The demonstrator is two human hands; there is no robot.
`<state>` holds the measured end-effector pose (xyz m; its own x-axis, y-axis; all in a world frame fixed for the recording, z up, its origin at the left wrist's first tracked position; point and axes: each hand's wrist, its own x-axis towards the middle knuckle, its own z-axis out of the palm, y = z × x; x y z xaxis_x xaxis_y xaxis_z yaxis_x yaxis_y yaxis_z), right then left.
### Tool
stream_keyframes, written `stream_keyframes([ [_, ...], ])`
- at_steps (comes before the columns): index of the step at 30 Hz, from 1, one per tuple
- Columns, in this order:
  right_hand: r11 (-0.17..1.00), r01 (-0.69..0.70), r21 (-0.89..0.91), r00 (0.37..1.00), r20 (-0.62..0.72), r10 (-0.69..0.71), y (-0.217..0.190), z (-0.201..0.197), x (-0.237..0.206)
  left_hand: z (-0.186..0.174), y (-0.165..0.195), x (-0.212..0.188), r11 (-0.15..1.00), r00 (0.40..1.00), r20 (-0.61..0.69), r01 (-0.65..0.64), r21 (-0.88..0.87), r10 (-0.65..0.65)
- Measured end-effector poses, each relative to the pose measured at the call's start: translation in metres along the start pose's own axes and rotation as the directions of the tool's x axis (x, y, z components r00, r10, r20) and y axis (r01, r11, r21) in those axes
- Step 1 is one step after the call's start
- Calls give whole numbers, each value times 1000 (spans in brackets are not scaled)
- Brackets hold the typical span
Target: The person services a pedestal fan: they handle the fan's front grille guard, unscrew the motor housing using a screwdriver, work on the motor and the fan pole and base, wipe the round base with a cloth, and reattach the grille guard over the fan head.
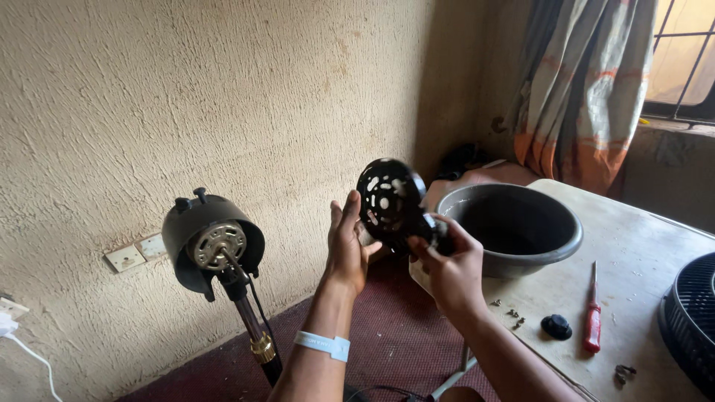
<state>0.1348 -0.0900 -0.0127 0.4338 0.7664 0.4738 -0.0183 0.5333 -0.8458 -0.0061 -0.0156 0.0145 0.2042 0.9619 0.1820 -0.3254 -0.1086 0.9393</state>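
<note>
We see two bare forearms rising from the near edge of the scene, both without sleeves. Our left hand [347, 249] wears no glove, ring or watch that we can make out. Around the left wrist sits a narrow pale blue paper-like wristband [322, 345], flat and snug, with faint darker print along it and a small overlapping tab on its right end. Our right hand [449, 269] is likewise bare, and the right wrist and forearm carry nothing. A sliver of reddish cloth [459, 394] shows at the near edge between the arms.
</note>
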Motion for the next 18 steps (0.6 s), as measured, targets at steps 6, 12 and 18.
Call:
stream_keyframes([
  [6,704,-493,511,867,218,449,23,-7,8,7,-11,-11,873,996,49,-38,-486,71],
  [12,653,-635,413,773,342,535,48,-16,7,3,-9,-4,805,996,74,11,-593,41],
  [18,626,-635,452,754,537,377,53,-20,9,3,-12,-4,672,877,407,141,-727,256],
])
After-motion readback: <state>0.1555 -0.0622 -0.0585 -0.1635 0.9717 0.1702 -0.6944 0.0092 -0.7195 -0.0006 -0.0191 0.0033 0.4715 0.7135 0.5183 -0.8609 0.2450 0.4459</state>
